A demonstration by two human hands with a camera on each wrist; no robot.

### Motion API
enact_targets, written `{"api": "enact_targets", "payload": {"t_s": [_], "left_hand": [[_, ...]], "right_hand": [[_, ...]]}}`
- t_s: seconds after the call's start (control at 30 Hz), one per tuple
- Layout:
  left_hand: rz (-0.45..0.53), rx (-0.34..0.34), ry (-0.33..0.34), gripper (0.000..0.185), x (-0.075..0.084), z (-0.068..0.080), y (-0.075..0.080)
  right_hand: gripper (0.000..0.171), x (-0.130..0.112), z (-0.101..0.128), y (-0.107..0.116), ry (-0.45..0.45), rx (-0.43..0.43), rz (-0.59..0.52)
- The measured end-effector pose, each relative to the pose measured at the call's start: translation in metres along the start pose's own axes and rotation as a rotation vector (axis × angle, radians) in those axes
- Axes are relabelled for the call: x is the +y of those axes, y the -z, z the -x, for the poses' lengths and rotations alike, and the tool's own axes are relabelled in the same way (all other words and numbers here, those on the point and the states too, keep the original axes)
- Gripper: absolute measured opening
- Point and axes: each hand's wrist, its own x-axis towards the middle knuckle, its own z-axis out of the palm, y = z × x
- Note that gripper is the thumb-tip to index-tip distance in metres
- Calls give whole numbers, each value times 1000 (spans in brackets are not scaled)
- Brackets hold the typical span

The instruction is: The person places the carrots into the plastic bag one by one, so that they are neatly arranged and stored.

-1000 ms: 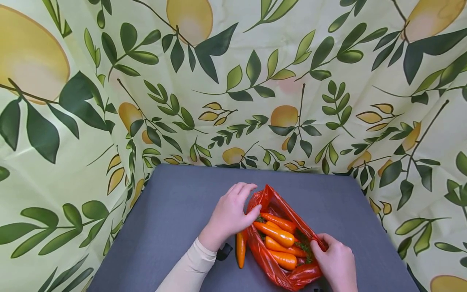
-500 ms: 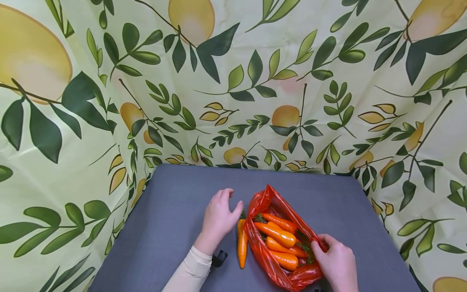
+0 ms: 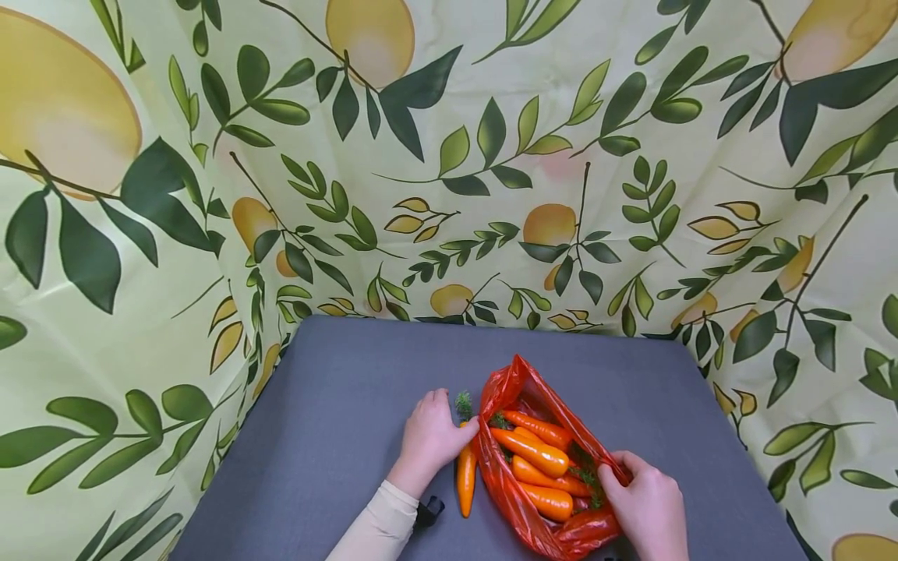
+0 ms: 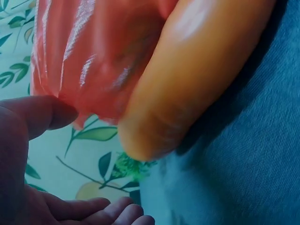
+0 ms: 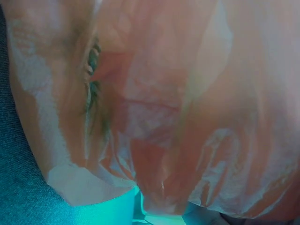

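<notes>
A red plastic bag (image 3: 521, 375) lies open on the grey table (image 3: 337, 405) with several orange carrots (image 3: 535, 449) inside. One loose carrot (image 3: 465, 479) with a green top lies on the table along the bag's left side. My left hand (image 3: 452, 414) sits over that carrot's upper end, thumb against the bag. In the left wrist view the thumb (image 4: 37, 112) and fingers (image 4: 93, 211) stand apart from the carrot (image 4: 197, 70) beside the bag (image 4: 93, 56). My right hand (image 3: 613, 469) pinches the bag's right rim. The right wrist view is filled by bag plastic (image 5: 187, 117).
A cloth printed with lemons and leaves (image 3: 449, 156) walls the table at the back and both sides. A black strap (image 3: 428, 510) shows at my left wrist. Bare grey table surface lies left of the hands and behind the bag.
My left hand has left the bag's left rim, moved left and then back toward me onto the loose carrot, uncovering its green top. The right hand and bag have stayed put.
</notes>
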Motion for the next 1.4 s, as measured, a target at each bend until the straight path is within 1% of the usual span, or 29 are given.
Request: {"api": "enact_targets", "payload": {"t_s": [0.13, 0.37, 0.57, 0.83, 1.0, 1.13, 1.33, 1.4], "left_hand": [[-7, -23, 5, 74, 2, -1, -5], [-21, -39, 12, 58, 0, -4, -12], [-22, -73, 19, 46, -5, -5, -21], [-33, -73, 0, 37, -10, -5, -26], [-30, -82, 7, 36, -11, -6, -25], [-29, -89, 10, 40, -12, -7, -21], [-41, -67, -31, 48, -15, -9, -12], [-42, -54, -40, 48, -15, -10, -8]], "right_hand": [[27, -1, 1, 0, -9, -10, -8], [28, -1, 0, 1, -17, -12, -6], [28, -1, 0, 1, -11, -7, 0], [27, 0, 0, 2, 7, 16, 9], [27, 0, 0, 1, 4, 18, 3], [28, 1, -1, 1, 0, 9, 5], [28, 1, -2, 1, 2, 6, 3], [28, 1, -1, 1, 5, 12, 2]]}}
